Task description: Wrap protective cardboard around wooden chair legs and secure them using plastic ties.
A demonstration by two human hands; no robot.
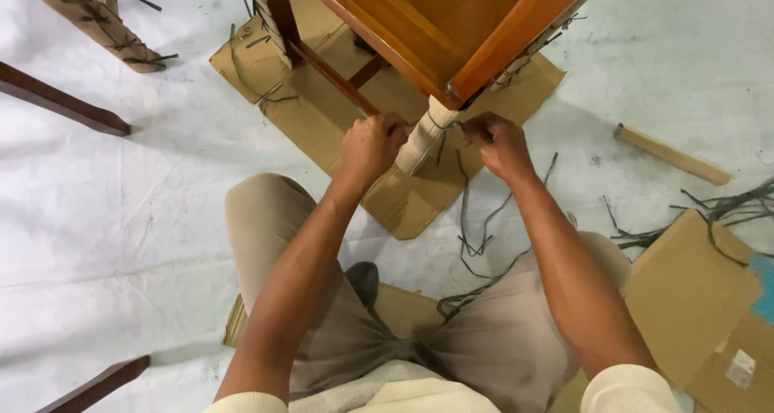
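A brown wooden chair (451, 18) stands before me on flattened cardboard (322, 110). Its nearest leg (423, 139) is wrapped in pale paper. A dark string (442, 127) runs around that leg near its top. My left hand (372, 145) is closed on the string's end at the left of the leg. On the right side, my right hand (496, 143) pinches the other end. Both hands are level with each other and pull the string outward. More loose dark string (476, 219) trails on the floor beneath my right forearm.
Another paper-wrapped leg (270, 22) tied with string is behind. A wrapped wooden piece (97, 18) lies top left, dark chair legs (60, 98) at left. A short wooden stick (673, 155) and cardboard sheets (693, 292) with string scraps lie at right.
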